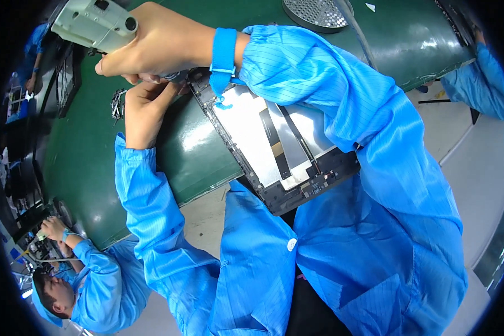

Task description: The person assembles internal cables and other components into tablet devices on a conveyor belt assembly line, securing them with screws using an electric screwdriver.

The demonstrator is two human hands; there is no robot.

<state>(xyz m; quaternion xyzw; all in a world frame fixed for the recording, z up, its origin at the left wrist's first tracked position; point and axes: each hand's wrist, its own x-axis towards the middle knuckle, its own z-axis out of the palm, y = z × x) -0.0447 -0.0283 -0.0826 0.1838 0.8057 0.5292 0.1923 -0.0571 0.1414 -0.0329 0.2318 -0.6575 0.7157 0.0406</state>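
Observation:
My right hand [165,42], a blue strap [224,53] round its wrist, is closed around a pale electric screwdriver [92,25] at the upper left. The screwdriver's tip is hidden behind my fingers. Just below, my left hand [144,112] has its thumb and fingers drawn together by the tool's lower end. What they pinch cannot be made out. Both hands are by the far left corner of an opened tablet [243,131], with silver plates and a black frame. It lies tilted across the table's near edge, partly covered by my right sleeve.
A small cluster of dark metal parts [117,105] lies left of my left hand on the green table [95,168]. A round perforated metal piece [319,14] and a grey hose [357,33] are at the far side. Co-workers in blue sit at lower left [109,291] and far right [481,87].

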